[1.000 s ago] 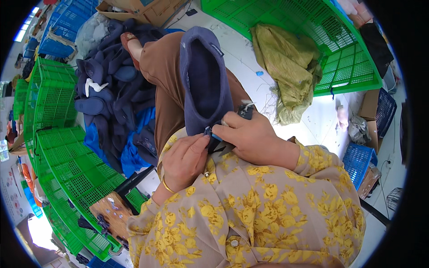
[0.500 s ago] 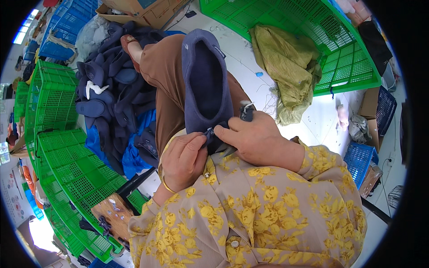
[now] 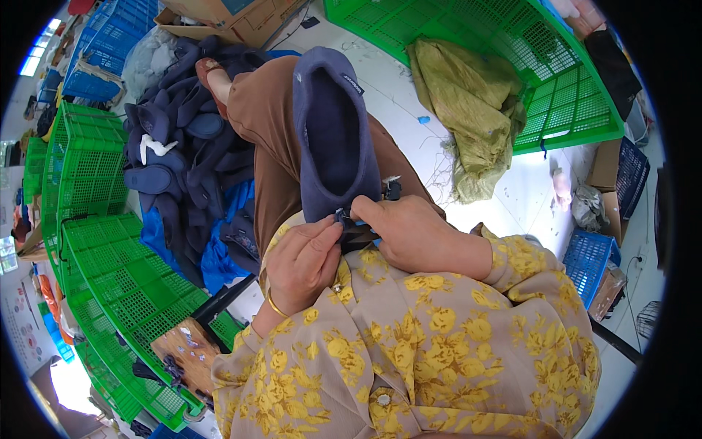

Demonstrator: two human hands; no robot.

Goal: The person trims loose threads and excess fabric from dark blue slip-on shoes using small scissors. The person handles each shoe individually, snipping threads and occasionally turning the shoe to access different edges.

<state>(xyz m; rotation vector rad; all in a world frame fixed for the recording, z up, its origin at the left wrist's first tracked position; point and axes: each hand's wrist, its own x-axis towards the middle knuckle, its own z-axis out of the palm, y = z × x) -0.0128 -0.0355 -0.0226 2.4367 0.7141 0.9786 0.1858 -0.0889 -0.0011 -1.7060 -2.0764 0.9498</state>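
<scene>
A dark blue felt slipper (image 3: 301, 139) lies over my lap, its opening facing up and a small dark label on its far right rim. My left hand (image 3: 301, 260) is closed, thumb and fingers pinching a small dark bit at the slipper's near end. Against the same spot rests the thumb side of my right hand (image 3: 420, 238), its fingers curled round what look like dark scissors (image 3: 393, 190). Their handle, with a whitish wrap, sticks out above the hand; dark blades show below, between my hands. The pinched bit is too small to make out.
A heap of dark blue slippers (image 3: 208, 124) lies on blue sheeting to the left, beside green crates (image 3: 124, 256). A wooden board (image 3: 186, 351) with scraps sits at lower left. An olive sack (image 3: 468, 102) hangs from a large green crate (image 3: 578, 95) at right.
The slipper has shifted slightly left. My right hand has turned a little, and the scissors' handle has moved left and down with it. My left hand keeps its pinch.
</scene>
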